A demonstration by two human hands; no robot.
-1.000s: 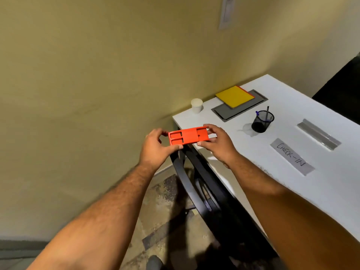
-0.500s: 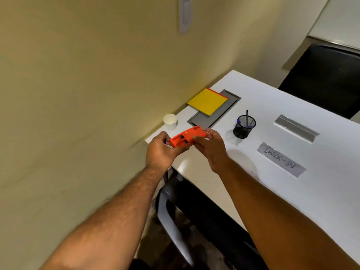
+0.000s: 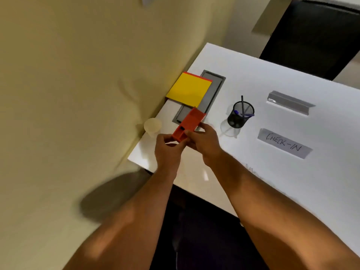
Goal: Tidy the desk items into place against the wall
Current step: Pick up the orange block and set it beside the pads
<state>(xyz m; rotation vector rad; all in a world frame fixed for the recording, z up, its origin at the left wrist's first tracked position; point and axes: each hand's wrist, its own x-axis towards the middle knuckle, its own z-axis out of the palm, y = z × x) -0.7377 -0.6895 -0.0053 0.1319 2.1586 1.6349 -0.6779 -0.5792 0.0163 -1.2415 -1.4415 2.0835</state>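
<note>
An orange plastic holder [image 3: 190, 122] with slots is held over the near left corner of the white desk [image 3: 272, 172]. My left hand [image 3: 167, 151] pinches its near end and my right hand [image 3: 202, 141] grips its right side. The holder points away from me toward the wall, above the near end of a grey inset tray [image 3: 211, 92]. A yellow notepad [image 3: 190, 89] lies against the wall, partly on that tray. A small white paper cup [image 3: 152, 126] stands by the wall, just left of the holder.
A black mesh pen cup [image 3: 240, 116] with pens stands right of the tray. A grey metal strip [image 3: 290, 103] and a grey label reading CHECK-IN [image 3: 283, 143] lie further right. A black chair [image 3: 311, 34] is beyond the desk's far edge.
Both hands carried the orange holder from off the desk's edge to above its corner and turned it from sideways to pointing at the wall. The view has shifted over the desk.
</note>
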